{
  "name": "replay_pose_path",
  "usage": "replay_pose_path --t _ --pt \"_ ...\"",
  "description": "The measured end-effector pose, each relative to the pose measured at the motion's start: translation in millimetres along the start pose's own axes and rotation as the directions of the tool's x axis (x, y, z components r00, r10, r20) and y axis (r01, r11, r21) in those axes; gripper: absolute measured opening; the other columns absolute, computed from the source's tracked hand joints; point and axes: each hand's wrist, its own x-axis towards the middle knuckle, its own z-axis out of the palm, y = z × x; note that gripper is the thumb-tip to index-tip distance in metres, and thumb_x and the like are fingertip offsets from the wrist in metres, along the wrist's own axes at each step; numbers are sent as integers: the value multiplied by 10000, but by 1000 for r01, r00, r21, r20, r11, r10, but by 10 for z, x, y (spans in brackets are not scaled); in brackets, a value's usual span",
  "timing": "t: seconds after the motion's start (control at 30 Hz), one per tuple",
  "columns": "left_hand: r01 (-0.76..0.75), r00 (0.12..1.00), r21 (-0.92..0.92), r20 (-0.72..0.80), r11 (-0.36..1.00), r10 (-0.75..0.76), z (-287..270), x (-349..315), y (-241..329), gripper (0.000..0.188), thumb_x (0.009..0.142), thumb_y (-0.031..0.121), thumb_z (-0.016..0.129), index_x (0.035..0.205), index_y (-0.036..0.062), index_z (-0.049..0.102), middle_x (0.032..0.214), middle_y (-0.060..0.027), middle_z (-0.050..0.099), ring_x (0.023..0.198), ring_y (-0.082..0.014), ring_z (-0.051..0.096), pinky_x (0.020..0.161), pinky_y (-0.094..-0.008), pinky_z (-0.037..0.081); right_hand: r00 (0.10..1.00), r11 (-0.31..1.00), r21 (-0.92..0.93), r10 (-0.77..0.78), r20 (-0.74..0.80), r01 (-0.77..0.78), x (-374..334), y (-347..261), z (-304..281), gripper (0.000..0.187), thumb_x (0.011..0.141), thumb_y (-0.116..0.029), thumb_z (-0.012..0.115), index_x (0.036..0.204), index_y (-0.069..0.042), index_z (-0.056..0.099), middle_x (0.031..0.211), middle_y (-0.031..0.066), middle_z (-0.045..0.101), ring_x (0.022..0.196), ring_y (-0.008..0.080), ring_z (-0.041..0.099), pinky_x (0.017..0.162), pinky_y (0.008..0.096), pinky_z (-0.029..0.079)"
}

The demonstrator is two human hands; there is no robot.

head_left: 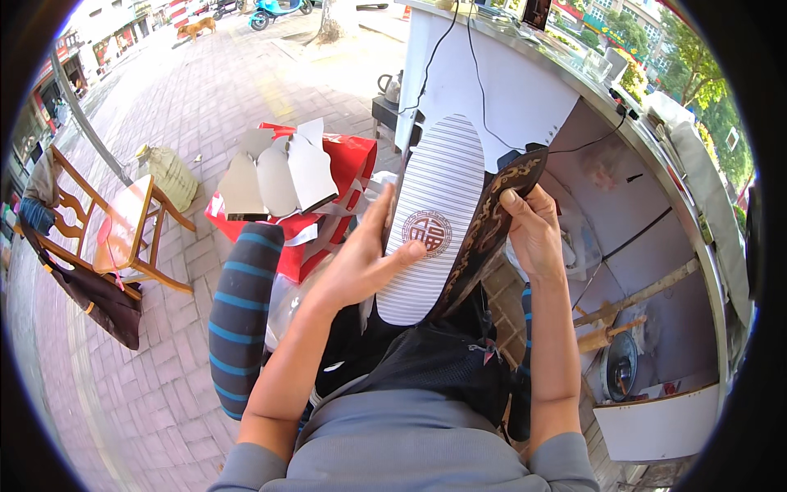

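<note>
A white insole (443, 184) with thin grey stripes and a round red-brown emblem lies tilted over my lap. My left hand (361, 254) grips it at its left edge, thumb laid across the emblem and the other fingers partly hidden behind the edge. Along the insole's right side runs a dark brown sheet or sleeve (492, 221) with gold scroll patterns. My right hand (534, 234) pinches its upper right edge between thumb and fingers. Whether the insole is inside the dark piece or only against it, I cannot tell.
A red bag (352, 160) holding several white and grey insole-shaped pieces (283, 176) stands ahead on the left. A wooden chair (127, 221) and a sack (166, 175) are further left. On the right is a white counter (492, 74) with open shelves and hanging cables.
</note>
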Motion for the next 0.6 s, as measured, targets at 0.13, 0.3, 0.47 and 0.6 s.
replay_pose_path --t 0.13,0.3,0.47,0.6 --pt "196 980 -340 80 920 -180 90 -40 145 685 926 384 686 1376 -73 445 1200 -125 616 1135 -161 555 1000 -298 421 1000 999 51 -6 -18 7 1 87 12 153 932 -112 666 1056 -22 677 990 21 693 893 100 613 834 278 479" --pt "221 975 -416 116 882 -189 87 -82 201 410 997 308 597 1206 -45 593 1081 -33 666 1043 -58 547 923 -249 436 999 1000 -5 -14 -39 13 12 152 30 162 930 -125 675 1051 -17 677 980 20 695 884 93 613 827 263 481" --pt "152 988 -321 57 935 -141 54 -57 211 442 1029 359 522 1199 -42 601 1078 -12 646 1010 -61 527 923 -244 415 997 995 -88 -46 -54 41 26 116 69 157 929 -115 675 1043 -6 681 954 11 689 847 77 606 793 248 486" --pt "210 978 -173 33 962 -207 -68 -30 236 503 1039 415 471 1212 -40 600 1121 -20 644 1031 -75 530 930 -250 418 995 993 -106 -67 -74 59 26 121 144 156 926 -112 679 1034 1 684 937 6 686 833 68 600 778 241 486"
